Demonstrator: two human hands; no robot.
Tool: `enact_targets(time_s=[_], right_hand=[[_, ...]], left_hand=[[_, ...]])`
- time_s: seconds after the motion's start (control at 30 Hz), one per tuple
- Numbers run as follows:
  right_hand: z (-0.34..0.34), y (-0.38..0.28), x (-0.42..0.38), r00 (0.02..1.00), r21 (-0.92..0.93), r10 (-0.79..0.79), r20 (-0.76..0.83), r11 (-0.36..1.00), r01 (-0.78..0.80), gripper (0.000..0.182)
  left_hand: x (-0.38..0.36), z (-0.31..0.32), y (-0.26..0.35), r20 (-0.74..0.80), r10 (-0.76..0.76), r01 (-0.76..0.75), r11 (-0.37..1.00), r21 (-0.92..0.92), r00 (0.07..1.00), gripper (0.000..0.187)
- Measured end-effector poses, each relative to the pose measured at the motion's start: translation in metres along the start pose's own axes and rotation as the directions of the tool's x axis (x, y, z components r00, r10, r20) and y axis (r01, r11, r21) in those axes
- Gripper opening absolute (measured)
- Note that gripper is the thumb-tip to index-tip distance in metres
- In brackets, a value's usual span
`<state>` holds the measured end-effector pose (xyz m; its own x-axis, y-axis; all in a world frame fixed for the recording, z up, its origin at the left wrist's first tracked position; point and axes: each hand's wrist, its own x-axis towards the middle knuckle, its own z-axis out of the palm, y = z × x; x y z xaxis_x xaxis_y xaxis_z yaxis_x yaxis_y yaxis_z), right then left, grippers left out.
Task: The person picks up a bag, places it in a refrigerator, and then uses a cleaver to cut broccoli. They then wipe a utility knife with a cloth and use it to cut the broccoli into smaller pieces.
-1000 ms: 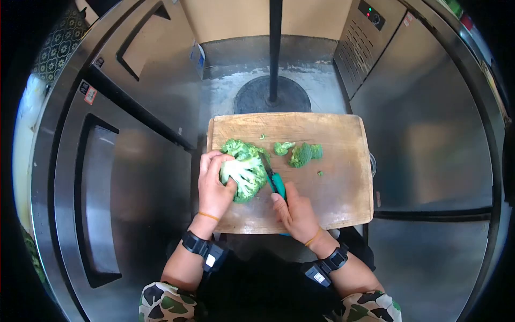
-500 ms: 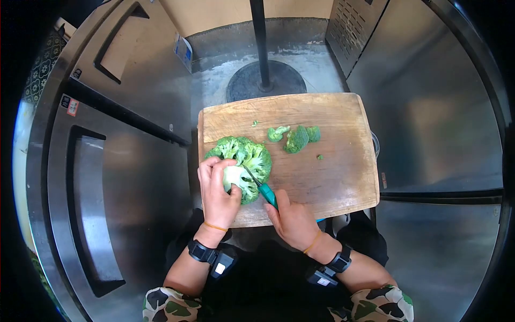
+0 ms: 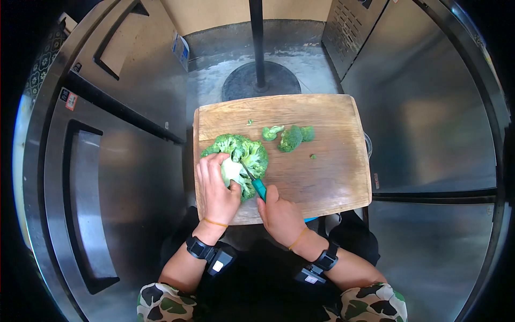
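The broccoli head lay on the left part of the wooden cutting board, at the centre of the frame. The left hand was curled over its pale stalk end, fingers pressing it down onto the board. The right hand was closed round the teal handle of a small knife, whose blade entered the stalk base just beside the left thumb.

Compared with a second ago, the head had been rolled so that the cut stalk faced the person, and the blade had moved from the right flank of the crown into the stalk junction; judged from this, another floret was being cut free. Three cut florets stayed in place, above and right of the head, well apart from both hands, with small green crumbs near them.

The board rested on a stainless steel worktop. A small sticker in the upper left of the frame showed red and white print, too small to read. No brand could be read anywhere
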<state>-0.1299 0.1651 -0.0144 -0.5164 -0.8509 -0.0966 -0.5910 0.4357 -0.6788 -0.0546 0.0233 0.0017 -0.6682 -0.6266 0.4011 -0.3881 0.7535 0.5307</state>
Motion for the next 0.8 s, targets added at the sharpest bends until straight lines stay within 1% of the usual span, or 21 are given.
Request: enact_targets(time_s=[0.13,0.23,0.33,0.43,0.47,0.57,0.67,0.77,0.8], right_hand=[[-0.003,-0.001,-0.002,1.0,0.037,-0.001,0.001,0.999,0.001,0.027],[-0.001,-0.001,-0.002,1.0,0.051,0.016,0.005,0.999,-0.016,0.027],[0.004,0.0,0.005,0.999,0.046,0.029,0.025,0.998,-0.03,0.028],[0.002,-0.004,0.01,0.998,0.047,0.038,0.049,0.998,-0.04,0.029],[0.0,-0.004,0.01,0.997,0.051,0.042,0.061,0.998,-0.045,0.029],[-0.005,-0.005,0.007,0.999,0.123,0.012,0.047,0.992,-0.018,0.028],[-0.003,-0.008,0.007,0.997,0.114,0.056,0.062,0.992,-0.063,0.027],[0.011,-0.013,0.016,0.984,0.024,0.154,0.086,0.987,-0.156,0.029],[0.015,-0.011,0.018,0.991,0.081,0.127,0.05,0.988,-0.131,0.028]], left_hand=[[0.003,0.001,-0.002,0.022,-0.037,0.038,0.999,-0.027,0.999,0.054],[0.003,0.002,-0.002,0.026,-0.036,0.036,0.999,-0.006,0.999,0.054],[0.004,0.002,0.001,0.035,0.04,-0.04,0.999,-0.001,0.999,0.054],[0.007,0.002,0.001,0.028,-0.01,0.01,1.0,-0.016,1.0,0.053],[0.006,0.003,-0.001,0.02,-0.031,0.032,0.998,-0.057,0.999,0.055],[0.006,0.003,-0.006,0.028,-0.051,0.053,0.993,-0.102,0.998,0.055],[0.007,0.0,-0.003,0.034,-0.046,0.049,0.995,-0.083,0.998,0.054],[0.009,0.005,-0.004,-0.007,-0.06,0.06,0.997,-0.054,0.998,0.054],[0.01,0.005,-0.005,-0.006,-0.06,0.06,0.997,-0.05,0.998,0.054]])
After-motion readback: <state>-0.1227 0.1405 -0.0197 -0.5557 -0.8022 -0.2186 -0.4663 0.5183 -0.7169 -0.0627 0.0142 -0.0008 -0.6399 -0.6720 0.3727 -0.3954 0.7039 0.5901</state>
